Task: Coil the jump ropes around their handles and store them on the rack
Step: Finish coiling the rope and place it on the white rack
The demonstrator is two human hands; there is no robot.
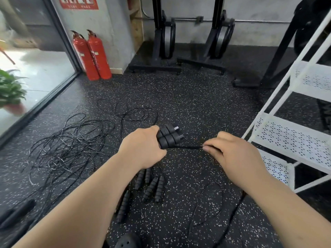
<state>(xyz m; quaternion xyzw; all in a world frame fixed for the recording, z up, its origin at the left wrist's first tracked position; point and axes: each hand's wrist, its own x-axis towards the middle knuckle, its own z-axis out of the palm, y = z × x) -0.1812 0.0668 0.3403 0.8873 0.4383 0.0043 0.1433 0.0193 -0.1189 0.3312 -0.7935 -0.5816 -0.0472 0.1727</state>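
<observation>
A: So, what are the left hand (143,147) fingers doing?
B: They are curled round a pair of black handles (170,137), held above the floor (188,97).
A: And the right hand (231,154)?
B: Its fingertips (210,146) pinch the rope (186,146), stretched straight from the left fingers. The loose handles (152,183) lie below the left wrist, and the white rack (293,133) stands just past the right knuckles.

Five floor handles (160,188); two extinguishers (99,54)

Only one view here, a wide-angle head cam tilted forward and down, close over the left hand (143,147) and right hand (231,153), speckled floor (188,97) beyond.
</observation>
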